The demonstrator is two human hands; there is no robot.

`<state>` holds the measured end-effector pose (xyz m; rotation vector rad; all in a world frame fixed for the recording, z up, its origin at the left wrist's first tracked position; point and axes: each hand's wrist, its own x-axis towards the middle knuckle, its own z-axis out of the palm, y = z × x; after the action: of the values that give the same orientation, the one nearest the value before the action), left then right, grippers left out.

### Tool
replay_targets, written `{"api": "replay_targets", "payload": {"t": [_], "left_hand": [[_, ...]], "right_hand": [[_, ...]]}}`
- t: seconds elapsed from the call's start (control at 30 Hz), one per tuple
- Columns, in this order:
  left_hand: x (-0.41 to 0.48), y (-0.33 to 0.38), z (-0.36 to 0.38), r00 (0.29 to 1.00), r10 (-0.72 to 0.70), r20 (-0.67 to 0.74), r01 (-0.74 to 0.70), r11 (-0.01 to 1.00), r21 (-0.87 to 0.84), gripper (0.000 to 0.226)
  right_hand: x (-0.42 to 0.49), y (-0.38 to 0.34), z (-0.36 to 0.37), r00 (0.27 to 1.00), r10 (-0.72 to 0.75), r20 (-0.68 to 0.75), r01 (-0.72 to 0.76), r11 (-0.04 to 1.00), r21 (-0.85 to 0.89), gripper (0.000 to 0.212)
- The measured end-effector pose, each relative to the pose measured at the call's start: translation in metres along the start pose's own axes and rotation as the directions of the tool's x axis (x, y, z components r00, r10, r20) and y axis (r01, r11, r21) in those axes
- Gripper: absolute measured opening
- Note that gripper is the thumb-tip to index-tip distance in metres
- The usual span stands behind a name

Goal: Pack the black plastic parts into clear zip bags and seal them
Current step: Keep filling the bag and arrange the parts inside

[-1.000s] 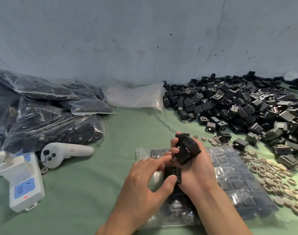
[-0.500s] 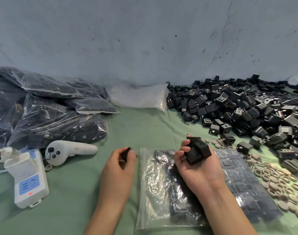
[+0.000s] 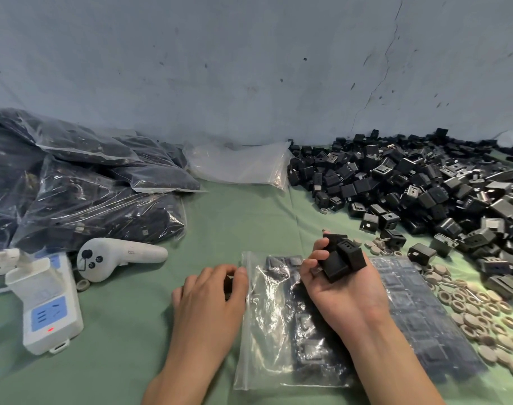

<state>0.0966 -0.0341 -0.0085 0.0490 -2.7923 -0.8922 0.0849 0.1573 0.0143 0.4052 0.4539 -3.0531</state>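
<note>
A clear zip bag (image 3: pixel 274 325) partly filled with black plastic parts lies on the green cloth in front of me. My left hand (image 3: pixel 211 296) sits at the bag's left edge, fingers curled round a black part (image 3: pixel 228 283) that is mostly hidden. My right hand (image 3: pixel 341 285) hovers over the bag, palm up, gripping a small stack of black parts (image 3: pixel 341 257). A big heap of loose black parts (image 3: pixel 410 182) fills the right side. A filled flat bag (image 3: pixel 418 314) lies just right of the open one.
Several filled bags (image 3: pixel 74 182) are piled at the left, with empty clear bags (image 3: pixel 237 162) against the wall. A white controller (image 3: pixel 118 257) and a white power strip (image 3: pixel 45 305) sit at left. Beige rings (image 3: pixel 477 311) are scattered at right.
My left hand took a black part from the stack in my right hand, swung left, then came down to the bag's left edge. The right hand kept holding its stack.
</note>
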Motion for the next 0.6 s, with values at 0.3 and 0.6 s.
{"api": "replay_targets", "payload": {"t": [0.3, 0.6], "left_hand": [[-0.004, 0.003, -0.002, 0.994, 0.049, -0.096, -0.08, 0.932, -0.354, 0.024], [-0.005, 0.009, 0.007, 0.999, 0.013, 0.04, 0.014, 0.802, -0.597, 0.014]], "right_hand": [[-0.001, -0.001, 0.001, 1.0, 0.003, -0.012, -0.003, 1.0, 0.011, 0.028], [-0.001, -0.001, 0.001, 1.0, 0.007, -0.009, -0.007, 1.0, 0.019, 0.025]]}}
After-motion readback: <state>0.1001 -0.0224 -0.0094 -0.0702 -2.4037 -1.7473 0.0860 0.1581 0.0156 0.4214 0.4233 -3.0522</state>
